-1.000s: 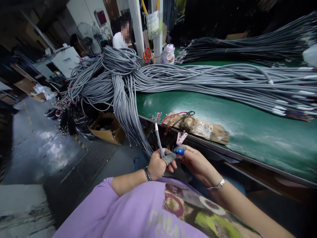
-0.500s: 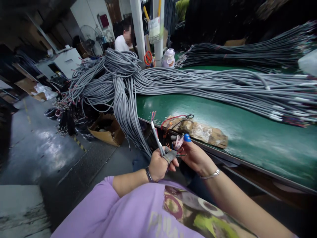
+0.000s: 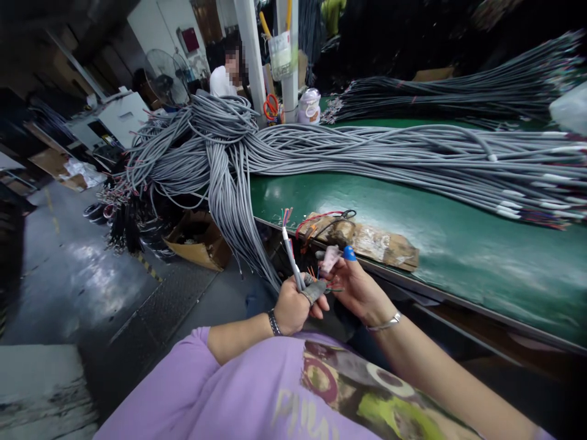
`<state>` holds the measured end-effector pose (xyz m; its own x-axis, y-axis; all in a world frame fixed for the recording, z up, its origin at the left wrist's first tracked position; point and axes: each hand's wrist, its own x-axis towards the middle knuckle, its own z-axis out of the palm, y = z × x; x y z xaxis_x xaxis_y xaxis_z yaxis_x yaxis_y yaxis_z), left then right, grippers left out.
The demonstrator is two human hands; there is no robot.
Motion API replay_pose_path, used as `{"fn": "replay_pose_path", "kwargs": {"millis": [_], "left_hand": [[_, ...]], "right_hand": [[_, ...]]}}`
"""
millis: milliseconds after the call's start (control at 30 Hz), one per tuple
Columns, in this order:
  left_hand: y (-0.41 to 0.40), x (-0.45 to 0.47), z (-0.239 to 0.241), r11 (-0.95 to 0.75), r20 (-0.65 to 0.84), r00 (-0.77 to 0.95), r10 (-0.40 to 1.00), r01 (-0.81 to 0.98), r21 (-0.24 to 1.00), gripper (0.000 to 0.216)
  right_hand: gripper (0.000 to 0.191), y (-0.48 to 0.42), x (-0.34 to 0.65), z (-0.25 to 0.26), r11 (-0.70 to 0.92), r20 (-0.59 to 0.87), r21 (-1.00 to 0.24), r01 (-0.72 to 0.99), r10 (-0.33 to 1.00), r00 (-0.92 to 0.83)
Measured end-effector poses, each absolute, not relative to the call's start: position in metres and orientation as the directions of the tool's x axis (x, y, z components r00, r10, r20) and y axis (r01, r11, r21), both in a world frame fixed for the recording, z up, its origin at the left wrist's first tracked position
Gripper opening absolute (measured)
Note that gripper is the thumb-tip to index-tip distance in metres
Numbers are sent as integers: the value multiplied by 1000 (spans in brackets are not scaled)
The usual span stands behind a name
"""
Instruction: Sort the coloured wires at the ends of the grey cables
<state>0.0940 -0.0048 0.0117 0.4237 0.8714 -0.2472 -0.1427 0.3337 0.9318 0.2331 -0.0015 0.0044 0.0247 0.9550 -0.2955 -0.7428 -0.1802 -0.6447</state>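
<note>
My left hand (image 3: 293, 305) is closed around a grey cable (image 3: 293, 266), with a grey cover on its thumb. The cable points up and away; a white sleeve (image 3: 285, 234) and a fan of thin coloured wires (image 3: 287, 215) top it. More thin wires (image 3: 312, 272), orange and blue among them, stick out beside the covered thumb. Close to these, my right hand (image 3: 360, 287) has curled fingers and a blue cover (image 3: 349, 253) on one fingertip. A pink and white piece (image 3: 330, 259) shows at its fingers; whether worn or held is unclear. What its fingers grip is hidden.
Long grey cables (image 3: 367, 150) lie across the green table (image 3: 481, 269) and hang over its near left edge. A taped board (image 3: 380, 244) with red and black leads lies at the edge. A cardboard box (image 3: 197, 247) stands below. A person (image 3: 222, 80) is behind.
The pink and white piece at my right fingers has turned slightly and looks more blurred. My left hand keeps the cable in nearly the same place. The whole view has shifted slightly.
</note>
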Motion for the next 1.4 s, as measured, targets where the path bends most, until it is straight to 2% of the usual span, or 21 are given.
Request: {"fn": "replay_pose_path", "kwargs": {"millis": [167, 333, 500, 733, 933, 1100, 1300, 1400], "left_hand": [[-6, 89, 12, 320, -238, 399, 885, -152, 935, 46], [-5, 94, 16, 315, -228, 387, 893, -179, 932, 43], [-2, 99, 18, 321, -234, 384, 893, -178, 930, 42], [0, 102, 14, 335, -254, 389, 885, -157, 929, 43], [-1, 101, 12, 338, -256, 410, 875, -139, 931, 45], [-5, 92, 13, 347, -264, 425, 866, -129, 929, 46], [-5, 85, 17, 381, -277, 481, 832, -132, 915, 44], [-2, 86, 21, 433, -320, 517, 794, -112, 894, 48]], "right_hand": [[36, -1, 238, 11, -234, -324, -675, -699, 946, -4], [28, 0, 237, 16, -236, -359, -653, -720, 933, 19], [35, -1, 235, 16, -265, -380, -687, -677, 925, 24], [35, 1, 239, 7, -177, -287, -754, -633, 955, 75], [37, 0, 237, 4, -181, -303, -763, -620, 948, 96], [42, -3, 236, 9, -216, -298, -734, -644, 954, 19], [25, -3, 236, 13, -218, -311, -754, -619, 949, 44], [26, -3, 237, 11, -219, -315, -735, -642, 948, 37]]}}
